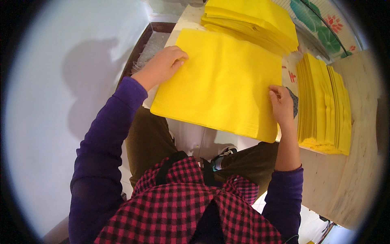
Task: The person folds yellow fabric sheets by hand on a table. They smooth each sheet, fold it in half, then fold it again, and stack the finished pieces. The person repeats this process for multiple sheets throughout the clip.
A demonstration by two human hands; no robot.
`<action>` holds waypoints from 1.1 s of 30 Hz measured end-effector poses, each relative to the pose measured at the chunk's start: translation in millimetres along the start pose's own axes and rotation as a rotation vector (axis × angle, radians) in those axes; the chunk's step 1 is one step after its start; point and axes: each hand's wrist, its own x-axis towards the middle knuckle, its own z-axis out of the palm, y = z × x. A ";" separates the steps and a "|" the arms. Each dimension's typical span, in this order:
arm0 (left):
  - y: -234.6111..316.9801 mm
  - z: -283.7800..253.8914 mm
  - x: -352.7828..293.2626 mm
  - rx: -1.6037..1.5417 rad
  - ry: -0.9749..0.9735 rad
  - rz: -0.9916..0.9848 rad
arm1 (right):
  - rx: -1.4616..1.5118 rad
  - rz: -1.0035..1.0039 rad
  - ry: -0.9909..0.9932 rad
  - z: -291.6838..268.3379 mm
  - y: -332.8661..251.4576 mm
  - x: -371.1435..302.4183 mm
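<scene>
A flat, roughly rectangular piece of yellow cloth (219, 81) lies before me, its near edge reaching past the table's front edge over my lap. It looks soft and felt-like; whether it is one folded piece or a few layers, I cannot tell. My left hand (162, 65) grips its left edge near the far corner, fingers curled and thumb on top. At its right edge, my right hand (282, 103) pinches the cloth between bent fingers and thumb. Both hands' fingertips are partly hidden.
Behind the cloth sits a thick pile of folded yellow cloths (254, 20). Another yellow stack (323, 105) stands at the right on the wooden table (333, 175). A dark grey object (293, 101) shows beside my right hand. The white wall (61, 40) is close on the left.
</scene>
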 end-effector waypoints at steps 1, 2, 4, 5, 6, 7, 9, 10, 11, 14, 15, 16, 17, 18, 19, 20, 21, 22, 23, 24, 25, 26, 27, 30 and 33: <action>0.0 -1.6 0.3 0.002 0.029 0.013 | 0.023 0.084 0.002 -0.4 -0.5 2.9; 0.4 -3.0 0.1 0.003 0.056 0.027 | -0.005 0.024 0.002 -3.1 -1.4 0.5; 1.6 -6.0 -7.1 0.025 0.085 0.061 | -0.047 0.017 -0.016 -14.8 -4.4 -14.4; 2.5 -8.8 -18.3 0.047 0.088 0.081 | -0.032 0.001 -0.016 -19.1 -7.0 -24.9; 3.3 -9.6 -25.9 0.068 0.090 0.100 | 0.003 -0.002 -0.023 -22.8 -10.0 -37.5; 3.7 -7.9 -29.4 0.026 0.087 0.095 | 0.049 0.007 -0.037 -23.1 -12.0 -44.9; 3.7 -3.9 -34.6 -0.062 0.080 0.080 | 0.024 0.001 -0.052 -17.7 -13.2 -50.0; 2.8 -1.1 -32.1 -0.053 0.068 0.078 | 0.047 -0.016 -0.064 -15.2 -13.0 -51.0; 0.7 2.3 -23.5 -0.043 0.060 0.077 | 0.005 0.013 -0.031 -10.9 -11.1 -46.5; -7.6 5.6 4.4 -0.005 0.060 0.044 | -0.028 0.050 0.037 2.8 -3.2 -24.4; -9.2 5.6 9.5 0.008 0.063 0.030 | -0.041 0.061 0.038 3.2 -0.6 -19.3; -10.2 4.5 9.5 -0.009 0.089 0.037 | -0.040 0.127 0.034 2.3 1.3 -16.0; -11.0 2.6 7.3 -0.026 0.115 0.045 | -0.052 0.058 0.058 0.1 2.0 -17.4; -10.8 0.9 3.2 -0.041 0.131 0.044 | -0.048 0.047 0.071 -2.7 1.6 -24.3; -11.0 -1.8 -5.4 -0.024 0.102 0.062 | -0.033 0.096 0.068 -4.5 0.1 -32.6; -11.0 -5.5 -17.0 -0.005 0.066 0.073 | -0.041 0.022 0.066 -7.5 -1.8 -42.6; -10.4 -7.3 -25.0 0.013 0.027 0.083 | -0.038 0.008 0.049 -11.5 -4.2 -53.9; -9.6 -6.5 -29.1 -0.016 -0.005 0.078 | -0.018 -0.016 0.031 -12.9 -5.7 -60.3; -8.8 -5.4 -33.7 -0.048 -0.036 0.071 | -0.057 -0.026 0.022 -10.2 -6.4 -60.3; -8.0 -3.9 -36.9 -0.089 -0.054 0.084 | -0.082 -0.055 0.011 -5.9 -6.6 -57.1; -8.9 -2.8 -32.9 -0.071 -0.044 0.068 | -0.107 -0.086 0.003 -2.3 -6.9 -51.9; -11.7 -2.0 -22.9 -0.060 -0.019 0.076 | -0.097 -0.057 0.012 1.2 -6.8 -43.3; -14.0 -1.9 -14.1 -0.050 0.011 0.087 | -0.086 -0.029 0.023 4.4 -6.9 -33.0; -16.7 -1.9 1.1 -0.050 0.085 0.024 | -0.064 -0.012 0.030 3.4 -12.5 -26.4; -15.7 -4.4 -9.5 -0.084 0.137 0.096 | -0.040 -0.012 0.026 -1.9 -20.0 -47.1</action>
